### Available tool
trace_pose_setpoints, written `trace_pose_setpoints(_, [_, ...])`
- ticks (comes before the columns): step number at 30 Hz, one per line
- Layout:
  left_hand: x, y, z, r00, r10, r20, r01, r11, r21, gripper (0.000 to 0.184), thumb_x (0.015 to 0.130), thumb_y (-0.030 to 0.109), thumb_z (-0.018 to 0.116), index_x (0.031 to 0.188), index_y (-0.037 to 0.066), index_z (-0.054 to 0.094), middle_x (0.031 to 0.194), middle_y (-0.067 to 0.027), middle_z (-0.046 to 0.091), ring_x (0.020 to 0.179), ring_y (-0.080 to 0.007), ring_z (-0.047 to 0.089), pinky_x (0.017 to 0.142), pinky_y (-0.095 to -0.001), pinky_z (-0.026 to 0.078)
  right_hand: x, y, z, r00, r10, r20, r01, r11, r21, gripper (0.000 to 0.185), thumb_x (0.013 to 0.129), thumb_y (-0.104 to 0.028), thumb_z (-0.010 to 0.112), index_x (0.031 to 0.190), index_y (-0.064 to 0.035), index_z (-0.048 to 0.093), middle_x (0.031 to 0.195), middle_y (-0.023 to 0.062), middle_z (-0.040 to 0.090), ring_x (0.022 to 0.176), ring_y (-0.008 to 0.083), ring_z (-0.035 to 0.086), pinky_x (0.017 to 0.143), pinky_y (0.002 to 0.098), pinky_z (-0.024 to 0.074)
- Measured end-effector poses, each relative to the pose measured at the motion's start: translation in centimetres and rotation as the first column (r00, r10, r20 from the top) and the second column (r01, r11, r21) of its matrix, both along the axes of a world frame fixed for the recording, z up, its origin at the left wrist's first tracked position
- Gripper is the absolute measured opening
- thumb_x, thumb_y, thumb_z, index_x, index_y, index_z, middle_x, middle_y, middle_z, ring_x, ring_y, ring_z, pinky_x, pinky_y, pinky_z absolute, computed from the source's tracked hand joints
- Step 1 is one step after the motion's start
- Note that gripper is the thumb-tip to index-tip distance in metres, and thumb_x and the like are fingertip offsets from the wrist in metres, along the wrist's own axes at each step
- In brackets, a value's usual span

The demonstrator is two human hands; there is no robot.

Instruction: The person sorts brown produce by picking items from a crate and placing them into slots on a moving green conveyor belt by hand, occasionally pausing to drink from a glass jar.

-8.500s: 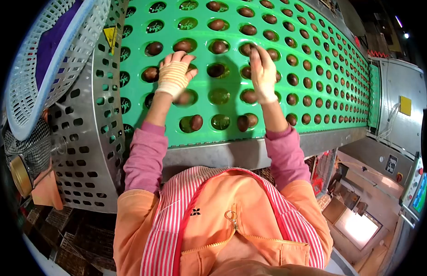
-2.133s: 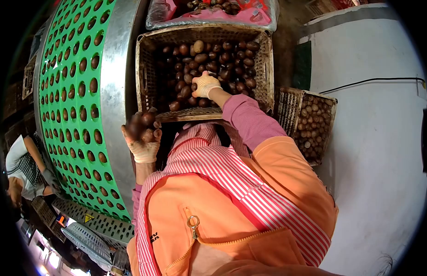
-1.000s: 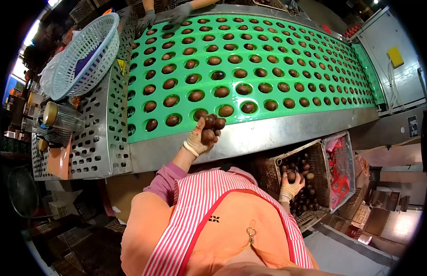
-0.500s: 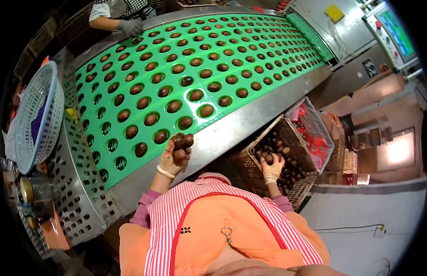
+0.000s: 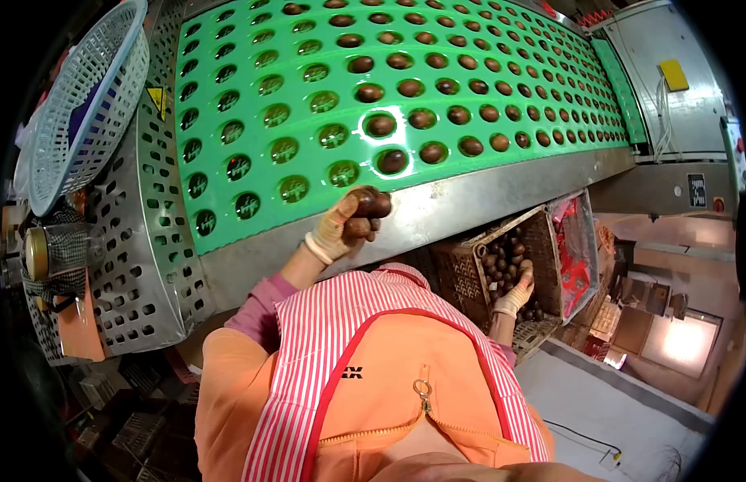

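Observation:
My left hand (image 5: 334, 229), in a light glove with bare fingertips, is closed around several dark brown eggs (image 5: 371, 202). It hovers at the near metal edge of the green moulded sheet (image 5: 269, 237). Beside my body, my right hand (image 5: 516, 299), similarly gloved, reaches into a woven basket (image 5: 461, 277) of loose brown eggs (image 5: 501, 261). Its fingers are curled at the eggs there, partly hidden. Single eggs (image 5: 433, 152) sit in the oval cups across the sheet's middle and right. The nearest cups on the left (image 5: 293, 189) hold no eggs and show embossed characters.
A plastic bin with red packaging (image 5: 572, 277) adjoins the basket. A perforated metal guard (image 5: 136, 265), a pale blue plastic basket (image 5: 88, 120) and a lidded jar (image 5: 56, 249) stand left. A machine housing (image 5: 670, 104) closes off the sheet's right end.
The filled cups have shifted right, and more eggless cups show at left. My view has turned, so the other person's gloved hand is out of sight. My right hand sits further right in the basket.

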State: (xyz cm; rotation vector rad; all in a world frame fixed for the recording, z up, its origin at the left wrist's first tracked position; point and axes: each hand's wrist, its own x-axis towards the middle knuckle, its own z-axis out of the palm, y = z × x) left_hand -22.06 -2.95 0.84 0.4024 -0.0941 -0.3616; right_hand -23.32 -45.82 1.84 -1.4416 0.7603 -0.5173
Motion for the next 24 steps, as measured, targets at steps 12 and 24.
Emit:
trace_pose_setpoints(12, [8.4, 8.3, -1.3, 0.876, 0.472, -0.1, -0.414, 0.841, 0.35, 0.036, 0.085, 0.029, 0.074, 0.109, 0.011, 0.056, 0.083, -0.0011, 0.054, 0.059, -0.0125, 0.046, 0.051, -0.0292, 0.041, 18.3, 29.3, 5.7, 0.582, 0.759, -0.293, -0.478, 0.028, -0.878, 0.055, 0.062, -0.02, 0.084, 0.113, -0.0173, 0.064, 0.134, 0.0211, 0.042, 0.113, 0.039, 0.053, 0.096, 0.0427, 0.0477])
trace_pose_setpoints(24, [17.3, 13.0, -1.8, 0.884, 0.2, 0.422, -0.347, -0.323, 0.881, 0.048, 0.083, 0.034, 0.071, 0.123, 0.007, 0.064, 0.113, -0.0166, 0.058, 0.101, -0.0263, 0.06, 0.088, -0.0362, 0.05, 30.8, 35.6, 2.2, 0.075, 0.618, -0.783, -0.666, -0.553, -0.5, 0.031, 0.077, -0.036, 0.075, 0.094, -0.0095, 0.073, 0.146, 0.013, 0.043, 0.109, 0.0334, 0.06, 0.092, 0.0416, 0.0484])
